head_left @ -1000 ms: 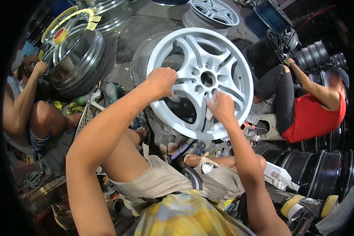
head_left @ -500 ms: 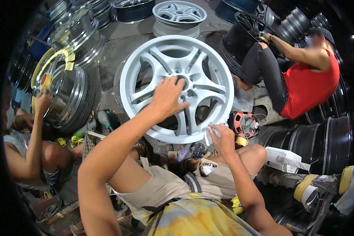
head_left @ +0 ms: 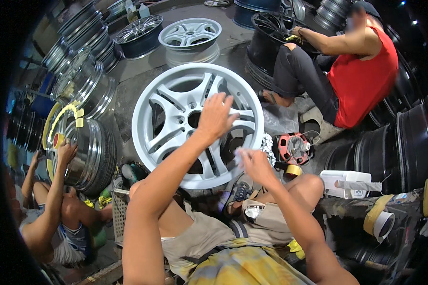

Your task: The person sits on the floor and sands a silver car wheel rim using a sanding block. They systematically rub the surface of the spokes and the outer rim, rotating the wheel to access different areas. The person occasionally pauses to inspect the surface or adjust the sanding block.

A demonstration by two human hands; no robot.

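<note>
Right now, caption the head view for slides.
Left hand over a pale wheel rim, right hand near its edge, person in red at right.

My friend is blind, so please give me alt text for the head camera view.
A person's left hand is over a light gray wheel, while the right hand holds a small pale piece near its edge. One co-worker is at left, another co-worker in a red top at right, with more wheels around.

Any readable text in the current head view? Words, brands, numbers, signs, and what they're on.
None legible.
White box: label, too small to read.
Red-cored tape roll at left: any print is too small to read.
Pale wheel under the left hand: no lettering visible.
</note>
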